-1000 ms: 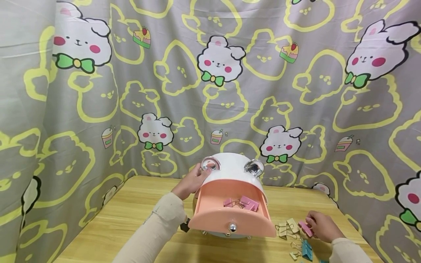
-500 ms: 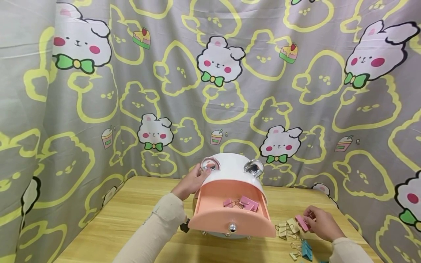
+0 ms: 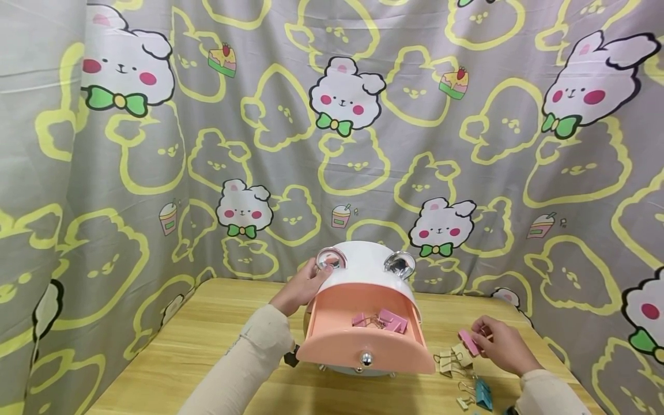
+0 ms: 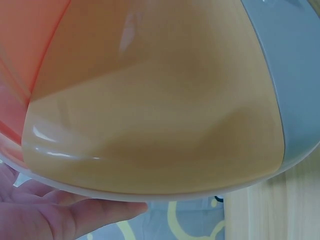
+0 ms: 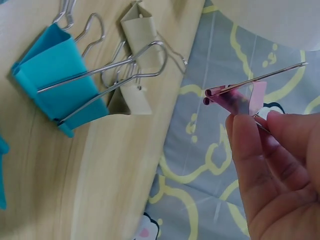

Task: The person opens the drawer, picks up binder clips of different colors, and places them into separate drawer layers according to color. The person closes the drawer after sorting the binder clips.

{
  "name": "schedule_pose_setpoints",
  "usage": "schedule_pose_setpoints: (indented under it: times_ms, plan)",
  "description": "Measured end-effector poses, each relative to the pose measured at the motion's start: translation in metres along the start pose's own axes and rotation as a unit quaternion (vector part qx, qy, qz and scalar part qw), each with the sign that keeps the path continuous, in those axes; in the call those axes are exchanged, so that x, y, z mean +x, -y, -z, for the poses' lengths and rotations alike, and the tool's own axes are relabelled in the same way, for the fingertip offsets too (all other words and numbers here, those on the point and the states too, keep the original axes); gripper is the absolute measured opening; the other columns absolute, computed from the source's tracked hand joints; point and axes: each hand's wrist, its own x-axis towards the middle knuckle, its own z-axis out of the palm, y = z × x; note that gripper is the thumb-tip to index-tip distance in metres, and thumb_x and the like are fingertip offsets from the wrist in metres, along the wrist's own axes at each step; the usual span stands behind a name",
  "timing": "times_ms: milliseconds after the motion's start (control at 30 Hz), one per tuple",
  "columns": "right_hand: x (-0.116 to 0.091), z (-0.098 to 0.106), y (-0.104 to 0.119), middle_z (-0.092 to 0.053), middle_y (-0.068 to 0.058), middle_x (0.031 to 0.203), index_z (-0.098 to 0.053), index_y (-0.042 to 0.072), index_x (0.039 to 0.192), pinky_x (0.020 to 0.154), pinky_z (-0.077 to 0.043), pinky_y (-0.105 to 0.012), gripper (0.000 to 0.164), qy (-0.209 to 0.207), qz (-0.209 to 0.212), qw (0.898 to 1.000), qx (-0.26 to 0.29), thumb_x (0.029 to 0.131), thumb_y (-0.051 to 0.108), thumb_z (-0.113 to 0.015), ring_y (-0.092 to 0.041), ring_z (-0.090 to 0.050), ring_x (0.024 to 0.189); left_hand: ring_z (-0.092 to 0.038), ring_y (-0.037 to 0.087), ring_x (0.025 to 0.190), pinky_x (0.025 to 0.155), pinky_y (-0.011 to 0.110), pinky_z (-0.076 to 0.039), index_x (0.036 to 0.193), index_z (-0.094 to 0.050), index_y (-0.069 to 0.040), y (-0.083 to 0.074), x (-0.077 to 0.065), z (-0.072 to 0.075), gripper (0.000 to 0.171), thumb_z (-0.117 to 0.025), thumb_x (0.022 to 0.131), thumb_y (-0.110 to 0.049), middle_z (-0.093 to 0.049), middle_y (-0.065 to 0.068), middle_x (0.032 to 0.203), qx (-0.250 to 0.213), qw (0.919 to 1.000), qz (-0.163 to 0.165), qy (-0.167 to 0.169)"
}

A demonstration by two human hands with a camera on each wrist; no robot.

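A round desk organizer with a white top (image 3: 367, 259) and two silver eye-like domes stands on the table. Its peach drawer (image 3: 337, 353) is pulled out, with several pink binder clips (image 3: 393, 321) inside. My left hand (image 3: 303, 288) rests against the organizer's left side, thumb beside the silver dome. The left wrist view has that hand (image 4: 60, 215) along the white rim, fingers extended, below the tan side panel (image 4: 160, 100). To the right of the drawer, my right hand (image 3: 505, 344) pinches a pink binder clip (image 3: 468, 342) between thumb and fingers, above the table.
Pale yellow binder clips (image 3: 447, 365) lie right of the drawer. Nearer me are a teal binder clip (image 3: 483, 394) and a small cream one (image 3: 463, 403). A dark object (image 3: 292, 357) sits by the organizer's left side. A patterned curtain (image 3: 290, 144) surrounds the table.
My right hand has moved up and to the left with the pink binder clip, nearer the drawer. My left hand and the organizer stay where they were.
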Motion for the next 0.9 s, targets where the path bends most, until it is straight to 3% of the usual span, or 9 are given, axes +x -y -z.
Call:
schedule_pose_setpoints:
  times_ms: [333,900]
  plan:
    - [-0.001,0.003,0.011,-0.061,-0.003,0.083,-0.06,0.002,0.098,0.057,-0.052,-0.028,0.006,-0.01,0.019,1.0,-0.009,0.094,0.005,-0.062,-0.015,-0.062,0.071,-0.059,0.023,0.09,0.076,0.037,-0.049,0.132,-0.044,-0.011,0.001,0.0,0.001,0.045,-0.049,0.101,-0.043,-0.06,0.012,0.107,0.001,0.9999,0.012,0.007]
    - [0.0,0.008,0.029,-0.062,-0.003,0.084,-0.06,0.001,0.102,0.057,-0.051,-0.025,0.01,-0.029,0.061,0.998,-0.012,0.093,0.003,-0.063,-0.014,-0.064,0.072,-0.058,0.024,0.093,0.08,0.038,-0.048,0.131,-0.043,-0.01,0.003,0.002,0.001,0.047,-0.048,0.101,-0.045,-0.059,0.013,0.112,0.007,0.9999,0.003,0.011]
